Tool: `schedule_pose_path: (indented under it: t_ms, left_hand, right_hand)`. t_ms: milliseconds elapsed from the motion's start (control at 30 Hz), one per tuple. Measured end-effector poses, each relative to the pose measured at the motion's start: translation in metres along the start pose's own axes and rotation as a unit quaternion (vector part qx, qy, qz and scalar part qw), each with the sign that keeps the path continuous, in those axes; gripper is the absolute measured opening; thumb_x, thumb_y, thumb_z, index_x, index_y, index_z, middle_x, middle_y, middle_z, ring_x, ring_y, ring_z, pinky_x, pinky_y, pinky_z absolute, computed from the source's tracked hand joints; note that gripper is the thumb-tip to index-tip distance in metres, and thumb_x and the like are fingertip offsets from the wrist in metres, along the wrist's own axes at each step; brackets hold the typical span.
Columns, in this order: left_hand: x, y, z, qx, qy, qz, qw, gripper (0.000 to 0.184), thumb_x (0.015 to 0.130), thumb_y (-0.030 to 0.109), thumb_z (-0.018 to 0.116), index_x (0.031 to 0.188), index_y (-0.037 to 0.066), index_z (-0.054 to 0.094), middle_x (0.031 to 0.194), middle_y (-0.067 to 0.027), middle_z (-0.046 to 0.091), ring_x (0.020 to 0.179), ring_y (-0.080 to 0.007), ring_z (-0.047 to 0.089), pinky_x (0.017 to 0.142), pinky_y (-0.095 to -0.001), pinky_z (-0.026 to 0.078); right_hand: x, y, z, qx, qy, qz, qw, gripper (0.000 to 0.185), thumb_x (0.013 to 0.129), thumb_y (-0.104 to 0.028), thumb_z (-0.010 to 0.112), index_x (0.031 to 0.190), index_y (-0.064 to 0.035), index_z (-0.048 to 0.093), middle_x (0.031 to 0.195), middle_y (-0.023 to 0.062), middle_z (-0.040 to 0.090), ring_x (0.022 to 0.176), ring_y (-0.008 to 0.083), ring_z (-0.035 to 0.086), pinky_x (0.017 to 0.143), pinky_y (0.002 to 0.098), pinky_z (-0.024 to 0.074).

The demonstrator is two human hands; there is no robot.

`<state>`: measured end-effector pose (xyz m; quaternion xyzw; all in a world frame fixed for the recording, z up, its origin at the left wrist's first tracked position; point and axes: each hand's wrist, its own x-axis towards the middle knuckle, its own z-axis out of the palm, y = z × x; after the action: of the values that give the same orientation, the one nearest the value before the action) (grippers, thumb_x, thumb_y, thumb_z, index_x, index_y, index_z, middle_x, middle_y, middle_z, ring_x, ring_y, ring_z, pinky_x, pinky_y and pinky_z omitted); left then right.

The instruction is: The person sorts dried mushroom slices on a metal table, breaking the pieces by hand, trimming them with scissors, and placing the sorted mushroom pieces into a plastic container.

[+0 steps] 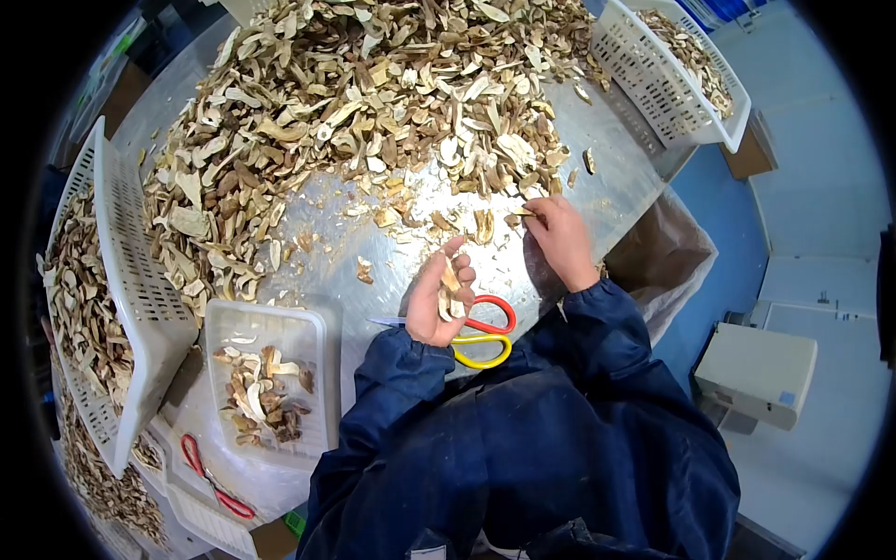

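Head view: nearest the body, scissors with one red and one yellow handle (512,317) are laid beneath the left wrist, the blade tip showing beyond it; a cuff could be snagged or the wrist nicked if the forearm were dragged back. Just above, pale mushroom slices (452,297) are held in the left hand (439,297), palm upturned and fingers curled loosely round them; with so slack a hold, one could be spilled should the hand be tilted. By the right hand (563,245) a thin piece (523,212) is pinched between thumb and fingertips, and it could be snapped by too hard a squeeze, since the slices look dry and brittle. To the left, a clear tray (329,373) is partly filled with slices, and the rim could be caught by the left sleeve. Farther off, the metal table (611,191) is strewn with crumbs before a large heap (373,103), from which loose slices could be knocked by a careless reach. At the far right, a white basket (658,84) is set near the table's edge, where it could be tipped by a bump.
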<state>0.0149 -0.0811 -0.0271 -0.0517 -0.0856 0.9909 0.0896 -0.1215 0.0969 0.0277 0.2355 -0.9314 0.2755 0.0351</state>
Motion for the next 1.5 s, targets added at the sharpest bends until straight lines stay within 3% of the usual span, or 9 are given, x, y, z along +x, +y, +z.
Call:
schedule_pose_path:
  t_ms: [100,233,333,433,700,933,1167,1333,1500]
  left_hand:
    - [0.001,-0.004,0.012,0.035,0.058,0.027,0.997,0.039,0.098,0.024,0.037,0.133,0.007,0.037,0.119,-0.0097,0.049,0.103,-0.0198,0.053,0.092,-0.0361,0.046]
    - [0.003,-0.008,0.022,0.092,0.083,0.047,0.991,0.045,0.099,0.027,0.03,0.138,0.005,0.031,0.135,-0.013,0.041,0.124,-0.0239,0.042,0.104,-0.0405,0.035]
    - [0.004,-0.01,0.029,0.111,0.084,0.044,0.989,0.046,0.098,0.026,0.03,0.139,0.005,0.029,0.138,-0.0137,0.038,0.129,-0.0245,0.034,0.106,-0.0408,0.031]
    - [0.004,-0.009,0.03,0.112,0.079,0.046,0.989,0.047,0.097,0.026,0.031,0.139,0.005,0.027,0.141,-0.0143,0.033,0.132,-0.0252,0.03,0.108,-0.0416,0.028]
    - [0.004,-0.01,0.035,0.084,0.061,0.05,0.993,0.05,0.097,0.028,0.032,0.141,0.006,0.024,0.144,-0.0156,0.028,0.133,-0.026,0.029,0.11,-0.0435,0.023]
    - [0.003,-0.017,0.041,0.11,0.083,0.052,0.989,0.045,0.097,0.026,0.034,0.137,0.006,0.033,0.124,-0.0074,0.049,0.11,-0.0199,0.051,0.092,-0.0334,0.044]
    - [0.005,-0.014,0.037,0.051,0.08,0.071,0.993,0.044,0.096,0.026,0.037,0.134,0.004,0.034,0.132,-0.011,0.043,0.12,-0.0238,0.045,0.099,-0.0383,0.039]
    - [0.002,-0.013,0.023,0.041,0.041,0.051,0.997,0.042,0.096,0.025,0.036,0.132,0.004,0.036,0.134,-0.0136,0.04,0.125,-0.0269,0.04,0.105,-0.0402,0.032]
    - [0.003,-0.013,0.026,0.026,0.057,0.073,0.995,0.043,0.096,0.026,0.035,0.133,0.005,0.036,0.136,-0.0135,0.04,0.127,-0.0265,0.037,0.107,-0.0415,0.029]
  right_hand:
    - [0.0,0.013,0.005,0.154,0.01,0.065,0.986,0.014,0.08,-0.012,0.059,0.09,-0.0033,0.062,0.077,0.0081,0.059,0.068,0.0179,0.058,0.057,0.0301,0.0445]
    - [0.001,0.0,-0.027,0.681,-0.078,0.254,0.682,0.015,0.081,-0.012,0.061,0.093,-0.003,0.058,0.073,-0.0001,0.058,0.055,0.0059,0.049,0.046,0.0149,0.0312]
    - [0.008,-0.006,-0.027,0.598,-0.088,0.28,0.746,0.014,0.081,-0.014,0.062,0.09,-0.0036,0.06,0.066,-0.0002,0.057,0.051,0.0077,0.048,0.046,0.0185,0.0344]
    - [0.01,-0.011,-0.014,0.199,-0.131,0.108,0.965,0.016,0.081,-0.018,0.062,0.088,-0.0041,0.061,0.058,0.003,0.054,0.05,0.0103,0.049,0.047,0.0239,0.0381]
    - [0.003,-0.041,-0.022,0.047,-0.094,0.074,0.992,0.028,0.078,-0.023,0.063,0.096,-0.0019,0.062,0.06,0.016,0.06,0.054,0.0265,0.06,0.052,0.0334,0.045]
    - [-0.017,-0.099,-0.008,0.214,-0.19,0.025,0.958,0.019,0.081,-0.019,0.061,0.092,-0.0052,0.061,0.069,0.0099,0.063,0.057,0.0173,0.063,0.053,0.0273,0.0465]
    - [-0.008,-0.052,-0.011,0.655,-0.195,0.215,0.698,0.009,0.086,-0.013,0.059,0.088,-0.0034,0.057,0.067,-0.0007,0.056,0.052,0.0048,0.049,0.045,0.0168,0.0357]
    - [-0.016,-0.059,-0.001,0.54,-0.236,0.192,0.785,0.01,0.086,-0.007,0.057,0.093,-0.0023,0.054,0.066,0.0001,0.054,0.049,0.0047,0.044,0.043,0.0175,0.0303]
    - [-0.015,-0.054,-0.009,0.705,-0.222,0.243,0.629,0.008,0.085,-0.005,0.055,0.091,-0.0034,0.051,0.072,0.0029,0.054,0.05,0.006,0.045,0.039,0.0184,0.0298]
